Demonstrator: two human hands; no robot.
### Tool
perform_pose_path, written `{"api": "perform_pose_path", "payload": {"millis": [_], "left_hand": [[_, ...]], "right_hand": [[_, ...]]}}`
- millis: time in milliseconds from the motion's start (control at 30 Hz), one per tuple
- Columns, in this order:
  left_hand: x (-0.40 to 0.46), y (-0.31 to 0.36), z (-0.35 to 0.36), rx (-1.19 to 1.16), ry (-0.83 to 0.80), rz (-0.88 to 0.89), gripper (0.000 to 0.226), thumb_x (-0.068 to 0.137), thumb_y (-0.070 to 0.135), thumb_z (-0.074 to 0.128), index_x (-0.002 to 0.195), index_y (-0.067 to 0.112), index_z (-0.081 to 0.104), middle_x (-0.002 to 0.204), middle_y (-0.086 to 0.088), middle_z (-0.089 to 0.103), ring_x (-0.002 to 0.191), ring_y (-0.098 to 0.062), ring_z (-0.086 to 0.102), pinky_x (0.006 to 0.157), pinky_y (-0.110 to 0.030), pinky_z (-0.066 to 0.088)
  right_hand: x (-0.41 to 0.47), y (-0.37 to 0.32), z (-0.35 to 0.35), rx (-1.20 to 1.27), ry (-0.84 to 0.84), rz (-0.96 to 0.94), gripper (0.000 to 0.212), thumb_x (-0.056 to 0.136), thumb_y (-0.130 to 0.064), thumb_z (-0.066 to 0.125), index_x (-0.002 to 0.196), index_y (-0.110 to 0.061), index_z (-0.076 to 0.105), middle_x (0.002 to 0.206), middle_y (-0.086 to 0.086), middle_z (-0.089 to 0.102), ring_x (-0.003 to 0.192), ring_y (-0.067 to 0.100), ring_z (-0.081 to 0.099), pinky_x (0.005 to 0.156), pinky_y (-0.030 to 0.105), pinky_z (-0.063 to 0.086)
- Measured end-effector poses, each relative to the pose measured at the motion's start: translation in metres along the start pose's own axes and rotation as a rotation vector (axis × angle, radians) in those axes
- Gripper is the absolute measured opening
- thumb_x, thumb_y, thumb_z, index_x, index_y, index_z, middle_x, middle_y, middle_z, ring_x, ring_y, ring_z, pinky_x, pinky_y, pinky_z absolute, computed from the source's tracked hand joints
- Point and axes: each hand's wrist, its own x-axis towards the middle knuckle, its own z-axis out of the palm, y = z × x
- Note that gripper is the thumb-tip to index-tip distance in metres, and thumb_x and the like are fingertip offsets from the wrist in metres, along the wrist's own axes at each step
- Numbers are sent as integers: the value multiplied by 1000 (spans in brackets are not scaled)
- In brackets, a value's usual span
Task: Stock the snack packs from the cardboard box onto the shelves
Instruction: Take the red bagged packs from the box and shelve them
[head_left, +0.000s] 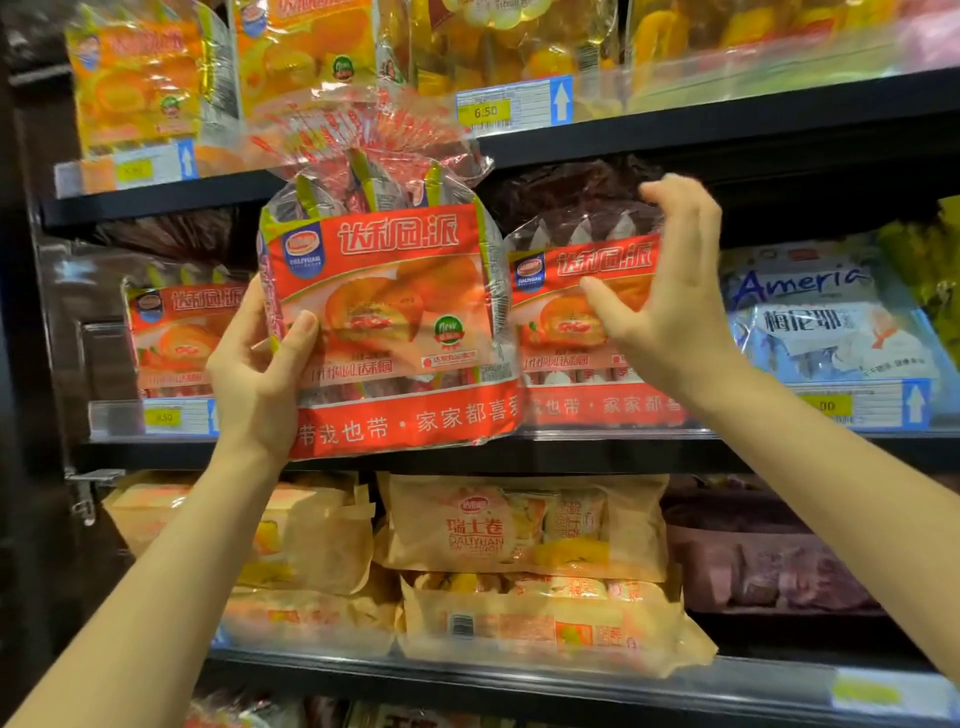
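Two bare forearms reach up from the lower corners toward a dark metal shelf rack. The left hand (260, 379) grips a red-and-clear plastic snack pack (387, 322) by its lower left edge, thumb curled over the front and fingers hidden behind, holding it upright in front of the middle shelf (519, 452), its bottom edge level with the shelf's front lip. The pack bears a red band with white characters, a picture of orange filled cakes and a green round badge; its crinkled, gathered top rises across the edge of the upper shelf (675, 135). The right hand (670, 291) is spread with fingers loosely bent, resting against the front and top of a matching red shelved pack (576, 322) just beside the held one, holding nothing. Further left stands another red pack (182, 338), leaving a gap behind the held pack. Right of the hand lies a pale blue pack (826, 322). Below sit tan paper-look roll packs (524, 525); above, orange packs (140, 78) and a yellow price tag (485, 111).
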Motion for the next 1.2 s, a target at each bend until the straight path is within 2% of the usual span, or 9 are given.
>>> {"api": "perform_pose_path", "payload": {"millis": [100, 200, 300, 633, 767, 933, 1033, 1133, 1200], "left_hand": [[1, 4, 0, 6, -17, -7, 67, 78, 49, 57, 136, 18, 45, 117, 4, 64, 101, -13, 65, 75, -23, 55], [2, 8, -1, 21, -35, 4, 67, 78, 47, 57, 136, 15, 45, 116, 4, 64, 99, -12, 66, 74, -22, 54], [3, 12, -3, 48, -40, 29, 66, 80, 45, 56, 137, 16, 43, 118, 2, 63, 102, -15, 65, 76, -26, 55], [26, 24, -17, 128, -93, 77, 69, 86, 42, 51, 144, 12, 28, 130, -5, 55, 112, -17, 59, 89, -36, 52], [42, 22, -22, 290, -132, 92, 72, 90, 50, 46, 148, 22, 15, 137, 13, 46, 124, -6, 48, 103, -44, 42], [47, 4, -25, 420, -191, 14, 76, 90, 55, 44, 149, 23, 9, 134, 10, 51, 115, -1, 53, 100, -38, 44], [38, -11, -29, 557, -236, -26, 75, 88, 56, 43, 147, 20, 15, 139, 10, 45, 118, -2, 47, 97, -25, 40], [21, -26, -32, 675, -300, -36, 65, 91, 53, 45, 143, 20, 25, 140, 8, 43, 124, -10, 44, 103, -34, 38], [10, -34, -34, 697, -338, -102, 62, 93, 47, 45, 144, 20, 21, 138, 10, 41, 124, -11, 42, 101, -28, 34]], "right_hand": [[2, -31, 11, 83, -239, 28, 65, 78, -38, 66, 129, -9, 38, 123, 4, 45, 110, 10, 42, 90, 8, 31], [2, -48, 23, 214, -495, 217, 75, 76, -52, 66, 132, -16, 31, 110, -10, 49, 99, 9, 54, 80, 21, 42], [2, -55, 35, 300, -567, 328, 85, 72, -57, 67, 135, -19, 25, 111, -11, 54, 99, 9, 55, 79, 22, 42], [21, -68, 54, 361, -368, 287, 73, 71, -49, 73, 126, -16, 36, 96, -16, 55, 87, -1, 55, 75, 17, 44], [22, -72, 64, 361, -231, 226, 68, 72, -43, 75, 122, -17, 37, 100, -10, 59, 83, -5, 55, 68, 7, 43], [21, -66, 87, 428, -61, 116, 72, 67, -32, 80, 116, -19, 30, 112, 8, 55, 104, 20, 56, 81, 41, 52], [17, -60, 102, 457, -22, 106, 74, 69, -30, 79, 117, -22, 24, 116, 13, 52, 106, 24, 56, 81, 42, 53], [9, -56, 115, 463, -36, 130, 73, 71, -33, 77, 119, -23, 23, 118, 13, 51, 108, 24, 55, 84, 43, 51], [3, -55, 122, 438, -71, 167, 75, 70, -32, 77, 123, -23, 23, 121, 12, 49, 111, 23, 54, 87, 44, 51]]}}
